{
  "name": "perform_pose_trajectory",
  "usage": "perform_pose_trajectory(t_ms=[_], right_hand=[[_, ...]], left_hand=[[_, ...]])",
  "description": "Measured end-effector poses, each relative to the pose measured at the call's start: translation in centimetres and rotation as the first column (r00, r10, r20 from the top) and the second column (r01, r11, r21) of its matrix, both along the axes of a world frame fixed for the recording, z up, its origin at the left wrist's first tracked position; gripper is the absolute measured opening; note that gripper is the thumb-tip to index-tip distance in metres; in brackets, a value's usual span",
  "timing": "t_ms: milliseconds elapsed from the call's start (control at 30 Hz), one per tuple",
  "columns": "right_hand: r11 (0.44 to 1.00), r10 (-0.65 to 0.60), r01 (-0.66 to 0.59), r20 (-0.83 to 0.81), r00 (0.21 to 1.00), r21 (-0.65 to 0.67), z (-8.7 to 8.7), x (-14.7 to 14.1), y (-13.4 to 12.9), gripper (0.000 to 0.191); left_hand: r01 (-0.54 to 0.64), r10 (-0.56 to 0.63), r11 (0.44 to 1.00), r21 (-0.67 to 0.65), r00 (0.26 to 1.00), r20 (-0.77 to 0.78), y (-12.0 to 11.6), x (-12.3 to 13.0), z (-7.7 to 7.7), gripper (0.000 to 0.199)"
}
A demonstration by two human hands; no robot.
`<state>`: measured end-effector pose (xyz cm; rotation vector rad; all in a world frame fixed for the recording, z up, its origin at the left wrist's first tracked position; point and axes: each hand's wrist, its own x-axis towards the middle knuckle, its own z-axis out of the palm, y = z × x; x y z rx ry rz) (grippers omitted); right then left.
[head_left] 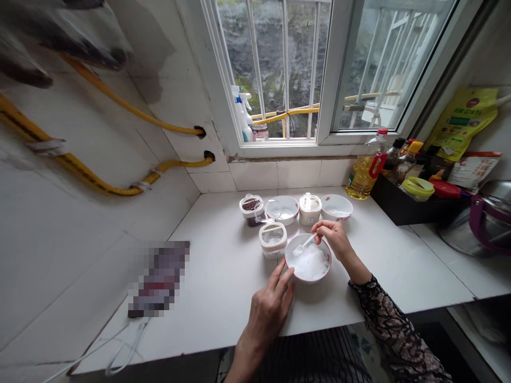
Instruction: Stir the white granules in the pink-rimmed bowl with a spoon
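Note:
My right hand (333, 239) pinches the handle of a small white spoon (304, 247), whose tip rests in white granules inside a bowl (293, 272) with a reddish rim. My left hand (271, 303) grips that bowl by its near left side, fingertips on the rim. Just left of the bowl stands a square clear jar (273, 240) with a cream-coloured lid and white contents. Behind it are a jar of dark red-brown contents (251, 208), a white bowl (285, 208), a cream-coloured jar (310, 209) and another white bowl (336, 207).
A pixelated dark object (159, 279) with a white cable lies on the counter's left. At the back right stand an oil bottle (361, 173) and a black box (393, 199) of seasoning bottles. A metal pot (465, 231) with a purple handle is far right.

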<state>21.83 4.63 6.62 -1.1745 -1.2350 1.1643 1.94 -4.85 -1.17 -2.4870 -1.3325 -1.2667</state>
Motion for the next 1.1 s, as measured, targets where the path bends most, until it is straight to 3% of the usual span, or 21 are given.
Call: perform_pose_trajectory(t_ms=[233, 333, 400, 467, 533, 600, 667, 767, 933, 1100], right_hand=[[0.999, 0.013, -0.01, -0.083, 0.996, 0.04, 0.0, -0.4, 0.3, 0.015], [0.989, 0.028, -0.02, -0.052, 0.998, 0.144, -0.1, -1.3, 0.1, 0.016], [0.962, 0.007, -0.022, 0.058, 0.998, 0.271, -0.1, -1.9, -0.3, 0.016], [0.893, -0.05, -0.069, 0.249, 0.967, 0.445, -0.3, -2.4, -0.6, 0.015], [0.783, -0.106, -0.208, 0.455, 0.884, 0.586, -0.4, -2.7, -0.8, 0.018], [0.682, -0.144, -0.348, 0.585, 0.798, 0.643, -0.5, -2.8, -0.8, 0.022], [0.638, -0.173, -0.38, 0.606, 0.776, 0.669, -0.4, -2.7, -0.9, 0.024], [0.646, -0.226, -0.257, 0.501, 0.835, 0.719, 0.0, -2.1, -1.0, 0.022], [0.738, -0.312, -0.057, 0.415, 0.854, 0.672, 0.3, -0.3, -1.1, 0.021], [0.819, -0.213, -0.166, 0.559, 0.801, 0.549, -0.2, -0.1, -1.1, 0.021]], left_hand=[[-0.002, 0.002, 1.0, 0.0, 1.0, 0.004, 0.0, 0.0, -0.1, 0.029], [-0.008, 0.008, 1.0, 0.008, 1.0, 0.003, 0.1, 0.0, -0.1, 0.03], [-0.006, 0.006, 1.0, 0.013, 1.0, 0.002, 0.1, 0.0, -0.1, 0.03], [-0.001, 0.001, 1.0, 0.012, 1.0, -0.001, 0.1, 0.1, -0.1, 0.03], [0.005, -0.005, 1.0, 0.011, 1.0, -0.004, 0.1, 0.1, -0.1, 0.03], [0.005, -0.005, 1.0, 0.015, 1.0, -0.001, 0.1, 0.1, -0.2, 0.03], [0.005, -0.005, 1.0, 0.015, 1.0, 0.001, 0.1, 0.0, -0.2, 0.03], [0.008, -0.008, 1.0, 0.008, 1.0, -0.003, 0.1, 0.0, -0.3, 0.03], [-0.004, 0.004, 1.0, 0.007, 1.0, -0.001, 0.0, 0.0, -0.3, 0.029], [0.002, -0.002, 1.0, -0.005, 1.0, -0.001, 0.1, 0.0, -0.3, 0.03]])
